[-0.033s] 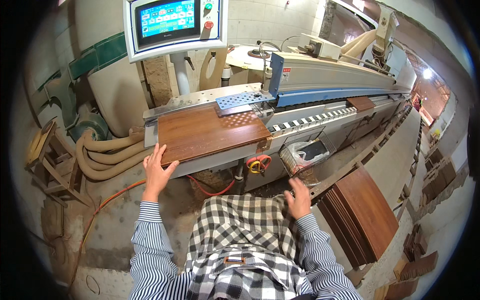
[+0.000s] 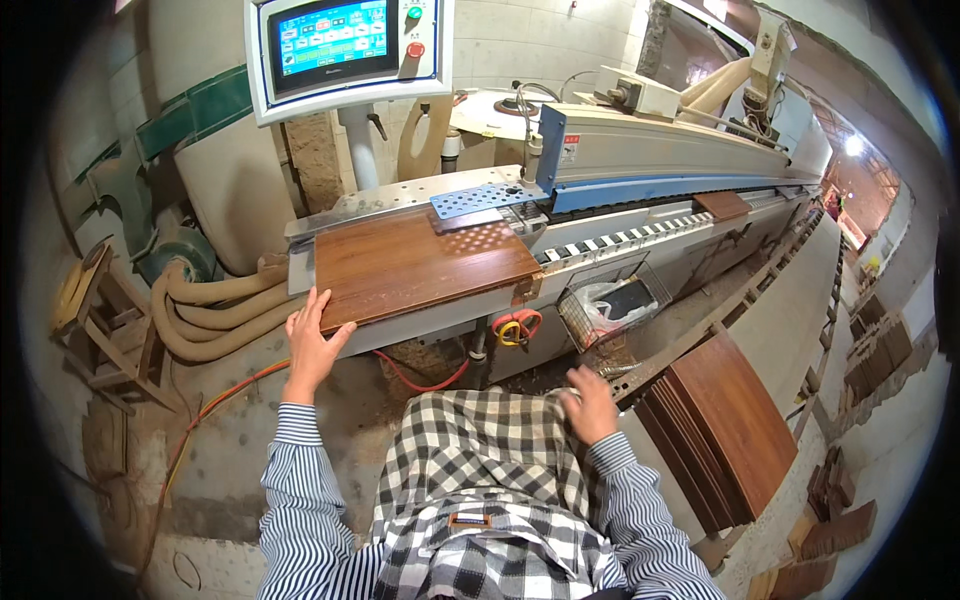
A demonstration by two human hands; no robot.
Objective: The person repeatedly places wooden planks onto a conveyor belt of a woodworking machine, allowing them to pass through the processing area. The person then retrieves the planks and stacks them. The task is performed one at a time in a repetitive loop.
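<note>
- Board [image 2: 420,268] of reddish-brown wood grain lies flat on the near end of a long machine [image 2: 670,150], at about 10 o'clock from the centre of the view, a perforated blue plate [image 2: 488,200] reaching over its far edge.
- The worker's left hand [image 2: 316,350], at between 8 and 9 o'clock, rests at the near left corner of the panel, fingers extended over the top and thumb spread wide along the near edge; whether it is pressing or merely resting cannot be told.
- The right hand [image 2: 590,405], between 4 and 5 o'clock, hovers beside a checked garment [image 2: 480,440], its fingers loosely parted and bent, with nothing seen in their hold.
- At 4 o'clock, just beyond that hand, stands a stack of brown panels [image 2: 730,420].
- Scissors [image 2: 508,334] with red and yellow handles hang just below the centre, under the board's near right corner; a wire basket [image 2: 655,290] with a white plastic bag [image 2: 600,305] sits at 3 o'clock.
- A lit control screen [image 2: 335,45] looks on from 11 o'clock, while thick tan hoses [image 2: 215,317] curl at 9 o'clock beside a wooden stool [image 2: 100,340].
</note>
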